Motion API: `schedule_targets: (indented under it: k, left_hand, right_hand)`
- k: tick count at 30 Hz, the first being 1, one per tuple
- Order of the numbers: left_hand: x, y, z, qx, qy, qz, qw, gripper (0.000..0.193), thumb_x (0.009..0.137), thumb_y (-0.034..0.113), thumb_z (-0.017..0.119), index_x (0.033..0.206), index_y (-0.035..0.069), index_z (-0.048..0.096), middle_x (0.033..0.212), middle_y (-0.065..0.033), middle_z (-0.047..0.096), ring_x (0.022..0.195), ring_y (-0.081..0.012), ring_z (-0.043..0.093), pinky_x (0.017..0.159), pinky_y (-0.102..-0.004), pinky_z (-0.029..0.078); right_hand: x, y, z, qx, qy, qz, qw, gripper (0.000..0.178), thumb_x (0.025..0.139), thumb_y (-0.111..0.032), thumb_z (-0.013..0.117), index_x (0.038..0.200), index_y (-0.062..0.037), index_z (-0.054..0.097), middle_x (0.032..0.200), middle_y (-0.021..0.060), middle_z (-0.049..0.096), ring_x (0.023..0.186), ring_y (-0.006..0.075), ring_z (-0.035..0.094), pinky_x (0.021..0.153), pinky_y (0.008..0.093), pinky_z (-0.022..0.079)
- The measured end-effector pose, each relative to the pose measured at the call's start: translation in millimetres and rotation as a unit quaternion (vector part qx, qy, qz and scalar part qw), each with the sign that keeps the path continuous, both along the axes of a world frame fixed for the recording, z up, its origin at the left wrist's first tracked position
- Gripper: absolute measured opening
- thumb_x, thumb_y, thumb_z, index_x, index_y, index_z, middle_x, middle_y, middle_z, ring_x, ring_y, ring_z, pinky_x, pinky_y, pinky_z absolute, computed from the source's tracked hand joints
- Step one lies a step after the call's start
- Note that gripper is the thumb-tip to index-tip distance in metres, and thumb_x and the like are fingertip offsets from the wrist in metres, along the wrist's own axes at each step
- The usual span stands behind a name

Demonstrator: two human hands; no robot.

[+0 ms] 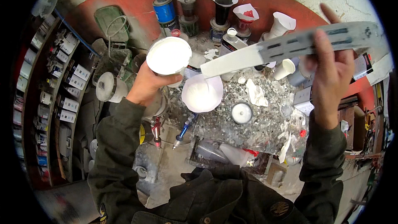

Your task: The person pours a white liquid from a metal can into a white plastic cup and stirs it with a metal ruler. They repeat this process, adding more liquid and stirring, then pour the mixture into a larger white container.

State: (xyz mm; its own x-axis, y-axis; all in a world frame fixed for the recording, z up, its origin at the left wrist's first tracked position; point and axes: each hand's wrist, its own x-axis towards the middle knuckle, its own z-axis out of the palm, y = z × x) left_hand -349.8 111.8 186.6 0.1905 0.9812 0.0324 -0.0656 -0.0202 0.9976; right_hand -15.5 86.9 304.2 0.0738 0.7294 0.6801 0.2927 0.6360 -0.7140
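Spotty and messy, the worktop (267, 118) lies under the left hand (148, 82), whose fingers hold a cup of white paint (169, 56), and the right hand (331, 72), whose fingers grip a mixing stick (286, 46), its white end near a paper funnel (217, 95).

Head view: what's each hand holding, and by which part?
Left hand: the cup of white liquid, around its side. Right hand: the flat stick, by its grey section.

The left hand (150, 81) and right hand (331, 67) grip, raised well apart.
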Motion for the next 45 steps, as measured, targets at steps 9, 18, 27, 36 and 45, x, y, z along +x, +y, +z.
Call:
schedule_targets:
  k: [9,18,27,36,45]
  left_hand:
    - [0.5,1.8,-1.2,0.003,0.049,0.006,0.999,0.087,0.063,-0.007,0.083,0.143,0.006,0.050,0.134,-0.0042,0.061,0.126,-0.0189,0.055,0.106,-0.0372,0.045]
    - [-2.7,8.3,-5.9,0.030,0.095,-0.004,0.995,0.087,0.063,-0.001,0.087,0.142,0.005,0.051,0.133,-0.0056,0.062,0.123,-0.0192,0.058,0.105,-0.0371,0.047]
    - [-7.7,10.6,-17.3,0.076,0.178,-0.022,0.981,0.087,0.064,0.000,0.089,0.141,0.003,0.048,0.136,-0.0089,0.060,0.127,-0.0220,0.058,0.109,-0.0401,0.046]
    - [-16.7,15.3,-27.2,0.128,0.250,-0.029,0.959,0.087,0.059,0.001,0.089,0.138,0.009,0.055,0.139,-0.0089,0.050,0.133,-0.0263,0.050,0.114,-0.0413,0.040]
    - [-16.5,14.9,-29.3,0.224,0.292,-0.020,0.930,0.084,0.059,0.006,0.090,0.136,0.010,0.056,0.137,-0.0105,0.051,0.132,-0.0296,0.049,0.113,-0.0408,0.040]
  right_hand:
    - [-20.5,2.6,-59.0,0.013,-0.021,0.083,0.996,0.020,0.099,-0.009,0.063,0.109,0.0073,0.059,0.144,0.0223,0.054,0.064,0.0050,0.060,0.053,0.0191,0.048]
    - [-3.2,2.6,-60.9,0.005,-0.013,0.075,0.997,0.015,0.099,-0.009,0.062,0.101,0.0063,0.063,0.146,0.0247,0.051,0.068,0.0055,0.062,0.054,0.0199,0.049]
    - [3.4,-4.1,-57.7,0.003,-0.014,0.049,0.999,0.019,0.100,-0.011,0.061,0.107,0.0061,0.062,0.147,0.0256,0.049,0.067,0.0059,0.062,0.052,0.0204,0.050]
    - [3.7,-6.9,-58.4,0.000,-0.029,0.049,0.998,0.028,0.100,-0.014,0.061,0.118,0.0072,0.059,0.148,0.0247,0.049,0.066,0.0049,0.061,0.052,0.0198,0.051]
    - [5.7,-5.4,-58.4,0.013,-0.038,0.049,0.998,0.031,0.100,-0.012,0.060,0.124,0.0077,0.058,0.148,0.0242,0.048,0.066,0.0055,0.061,0.051,0.0185,0.051]
